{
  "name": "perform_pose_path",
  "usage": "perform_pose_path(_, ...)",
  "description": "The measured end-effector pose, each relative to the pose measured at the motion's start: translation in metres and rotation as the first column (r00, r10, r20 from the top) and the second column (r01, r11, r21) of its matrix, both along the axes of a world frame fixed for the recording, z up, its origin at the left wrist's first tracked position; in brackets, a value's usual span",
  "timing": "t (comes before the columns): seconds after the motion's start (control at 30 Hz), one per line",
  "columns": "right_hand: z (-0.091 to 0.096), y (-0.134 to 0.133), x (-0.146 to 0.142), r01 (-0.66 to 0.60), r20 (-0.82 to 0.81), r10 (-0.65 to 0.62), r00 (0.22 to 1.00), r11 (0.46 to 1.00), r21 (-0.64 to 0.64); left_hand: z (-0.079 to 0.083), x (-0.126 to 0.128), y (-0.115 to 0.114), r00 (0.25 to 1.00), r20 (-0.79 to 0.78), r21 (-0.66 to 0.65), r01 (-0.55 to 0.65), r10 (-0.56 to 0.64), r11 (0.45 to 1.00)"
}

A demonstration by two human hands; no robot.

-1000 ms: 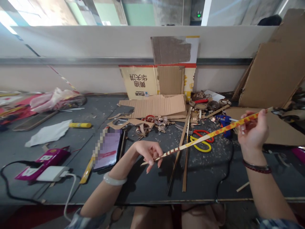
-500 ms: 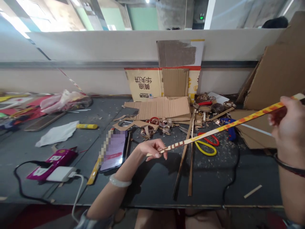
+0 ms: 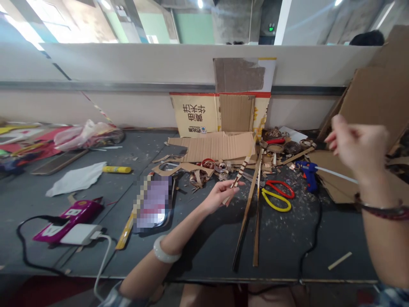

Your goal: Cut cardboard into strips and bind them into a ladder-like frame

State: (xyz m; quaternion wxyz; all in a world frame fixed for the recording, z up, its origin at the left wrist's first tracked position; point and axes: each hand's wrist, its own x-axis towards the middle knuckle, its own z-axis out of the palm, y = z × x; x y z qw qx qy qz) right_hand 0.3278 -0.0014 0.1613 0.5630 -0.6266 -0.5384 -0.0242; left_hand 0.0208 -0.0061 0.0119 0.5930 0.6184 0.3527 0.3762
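a craft workshop, by the look of it, set in a large, rough-finished hall. cardboard pieces (image 3: 220, 147) and curled scraps (image 3: 198, 177) litter the dark worktable (image 3: 281, 238) mid-frame; right of centre lie scissors (image 3: 276, 194) and a blue glue gun (image 3: 309, 175). a purple power strip (image 3: 72, 217) sits lower left, and big cardboard sheets (image 3: 380, 98) lean at the right edge. beyond the white partition (image 3: 128, 64), bare concrete (image 3: 228, 21) and a lit green sign (image 3: 271, 27) show along the top.

Upper-left glare; dim tabletop (image 3: 284, 247)
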Motion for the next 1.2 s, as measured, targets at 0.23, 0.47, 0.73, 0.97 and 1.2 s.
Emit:
perform_pose_path(0.23, -0.109, -0.044, -0.091, -0.489, 0.337, 0.623, 0.706, 0.773, -0.405, -0.001, 0.019, -0.01, 0.996, 0.055, 0.01, -0.069, 0.068, 0.998)
perform_pose_path(0.47, -0.155, -0.05, -0.12, -0.596, 0.29, 0.718, 0.633, 0.691, -0.41, -0.002, 0.031, -0.021, 0.991, 0.073, -0.059, -0.106, 0.11, 0.993)
perform_pose_path(0.73, -0.161, -0.053, -0.114, -0.639, 0.372, 0.693, 0.617, 0.718, -0.277, -0.003, 0.034, -0.023, 0.988, 0.156, -0.102, -0.002, 0.018, 0.995)
perform_pose_path(0.97, -0.162, -0.058, -0.118, -0.689, 0.425, 0.744, 0.516, 0.655, -0.311, -0.007, 0.034, -0.023, 0.993, 0.092, -0.022, -0.069, 0.071, 0.997)
perform_pose_path(1.2, -0.165, -0.056, -0.118, -0.687, 0.467, 0.737, 0.49, 0.655, -0.313, -0.01, 0.037, -0.022, 0.995, 0.036, 0.003, -0.095, 0.095, 0.995)
